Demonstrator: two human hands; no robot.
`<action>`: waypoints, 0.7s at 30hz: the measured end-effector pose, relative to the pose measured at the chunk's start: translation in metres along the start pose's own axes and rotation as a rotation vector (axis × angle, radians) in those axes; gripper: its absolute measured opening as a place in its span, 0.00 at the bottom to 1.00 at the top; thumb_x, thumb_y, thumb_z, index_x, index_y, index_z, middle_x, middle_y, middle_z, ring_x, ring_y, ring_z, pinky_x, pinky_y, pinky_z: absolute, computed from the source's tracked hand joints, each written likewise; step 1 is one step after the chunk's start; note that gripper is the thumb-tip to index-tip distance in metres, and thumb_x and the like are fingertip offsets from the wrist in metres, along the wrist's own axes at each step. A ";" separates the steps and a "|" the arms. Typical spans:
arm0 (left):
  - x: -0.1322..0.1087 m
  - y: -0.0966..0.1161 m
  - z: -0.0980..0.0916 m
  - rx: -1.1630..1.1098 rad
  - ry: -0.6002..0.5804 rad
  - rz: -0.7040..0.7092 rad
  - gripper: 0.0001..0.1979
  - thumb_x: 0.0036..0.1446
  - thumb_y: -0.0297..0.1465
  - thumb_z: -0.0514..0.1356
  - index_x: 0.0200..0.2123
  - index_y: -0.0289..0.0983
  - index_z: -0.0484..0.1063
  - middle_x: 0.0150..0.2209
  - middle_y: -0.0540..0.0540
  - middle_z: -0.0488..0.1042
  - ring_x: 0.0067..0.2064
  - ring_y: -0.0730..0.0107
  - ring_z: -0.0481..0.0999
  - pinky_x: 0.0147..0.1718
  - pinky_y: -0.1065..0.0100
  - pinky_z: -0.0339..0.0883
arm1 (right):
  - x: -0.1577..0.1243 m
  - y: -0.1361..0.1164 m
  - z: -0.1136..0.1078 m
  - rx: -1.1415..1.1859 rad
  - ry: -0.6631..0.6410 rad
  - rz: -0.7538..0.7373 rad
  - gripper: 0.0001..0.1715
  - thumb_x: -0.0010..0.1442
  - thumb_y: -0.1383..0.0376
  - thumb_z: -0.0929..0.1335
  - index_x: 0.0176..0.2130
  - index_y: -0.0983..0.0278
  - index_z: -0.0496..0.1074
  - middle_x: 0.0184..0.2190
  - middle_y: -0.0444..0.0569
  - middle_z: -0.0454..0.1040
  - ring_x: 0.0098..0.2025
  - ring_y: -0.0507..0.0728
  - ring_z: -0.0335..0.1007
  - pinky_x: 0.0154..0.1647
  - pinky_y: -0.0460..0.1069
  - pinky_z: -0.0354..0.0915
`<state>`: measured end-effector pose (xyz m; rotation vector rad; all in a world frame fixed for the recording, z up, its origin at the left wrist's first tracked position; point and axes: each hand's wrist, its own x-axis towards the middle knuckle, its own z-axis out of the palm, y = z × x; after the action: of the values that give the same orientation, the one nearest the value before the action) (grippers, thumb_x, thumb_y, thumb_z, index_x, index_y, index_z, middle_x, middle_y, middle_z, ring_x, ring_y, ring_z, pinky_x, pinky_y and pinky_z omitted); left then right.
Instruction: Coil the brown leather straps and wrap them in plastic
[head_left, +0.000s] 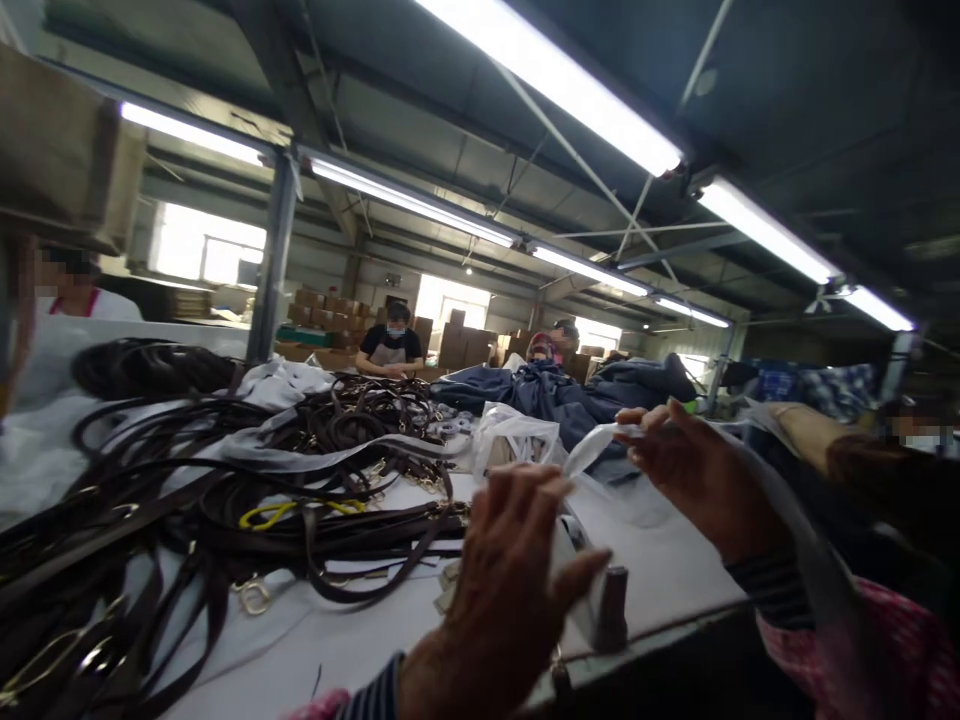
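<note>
My left hand point(502, 580) is raised at the bottom centre, fingers curled, with its fingertips on a thin clear plastic bag point(592, 460). My right hand point(697, 480) pinches the same bag at its upper right edge, so the film stretches between both hands. Just under the left hand a small dark metal part point(611, 605) stands on the white table point(360, 640). A big tangle of dark brown leather straps point(247, 480) with brass buckles fills the table's left half, with a yellow loop point(274, 513) among them.
More clear bags point(510, 430) lie behind my hands, with piles of dark blue cloth point(570, 400) beyond. Other people sit at the far left point(67, 300), the back centre point(390, 345) and the right edge point(919, 430). Cardboard boxes point(330, 310) are stacked at the back.
</note>
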<state>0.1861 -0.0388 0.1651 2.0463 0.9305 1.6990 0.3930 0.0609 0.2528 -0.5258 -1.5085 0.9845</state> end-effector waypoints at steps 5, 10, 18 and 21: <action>-0.008 -0.032 -0.001 -0.561 -0.441 -0.482 0.26 0.69 0.51 0.53 0.43 0.37 0.80 0.43 0.42 0.79 0.47 0.57 0.77 0.49 0.59 0.70 | -0.048 0.016 0.003 0.127 -0.034 0.044 0.21 0.64 0.49 0.69 0.27 0.59 0.74 0.42 0.49 0.79 0.35 0.56 0.77 0.33 0.50 0.74; -0.052 -0.050 0.009 -0.830 -0.452 -0.952 0.22 0.52 0.49 0.72 0.33 0.36 0.74 0.29 0.50 0.74 0.26 0.73 0.73 0.25 0.74 0.65 | -0.081 0.040 -0.034 0.109 -0.045 0.140 0.18 0.61 0.51 0.71 0.28 0.60 0.75 0.41 0.50 0.78 0.34 0.56 0.78 0.28 0.48 0.72; -0.032 -0.072 -0.046 -0.517 -0.522 -0.922 0.22 0.56 0.49 0.69 0.29 0.37 0.68 0.16 0.57 0.64 0.16 0.82 0.53 0.15 0.77 0.42 | -0.137 0.094 -0.065 -0.302 -0.379 0.539 0.19 0.62 0.50 0.73 0.42 0.62 0.81 0.38 0.52 0.81 0.39 0.59 0.78 0.34 0.49 0.72; -0.022 -0.069 -0.038 -0.451 -0.633 -0.904 0.22 0.54 0.48 0.69 0.26 0.37 0.68 0.15 0.57 0.61 0.16 0.81 0.53 0.14 0.75 0.41 | -0.149 0.117 -0.030 0.051 -0.410 0.627 0.31 0.67 0.44 0.67 0.53 0.65 0.78 0.43 0.57 0.81 0.46 0.61 0.79 0.44 0.52 0.70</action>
<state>0.1293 -0.0085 0.1148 1.3650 0.9145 0.6388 0.4270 0.0147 0.0699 -0.8223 -1.7071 1.6919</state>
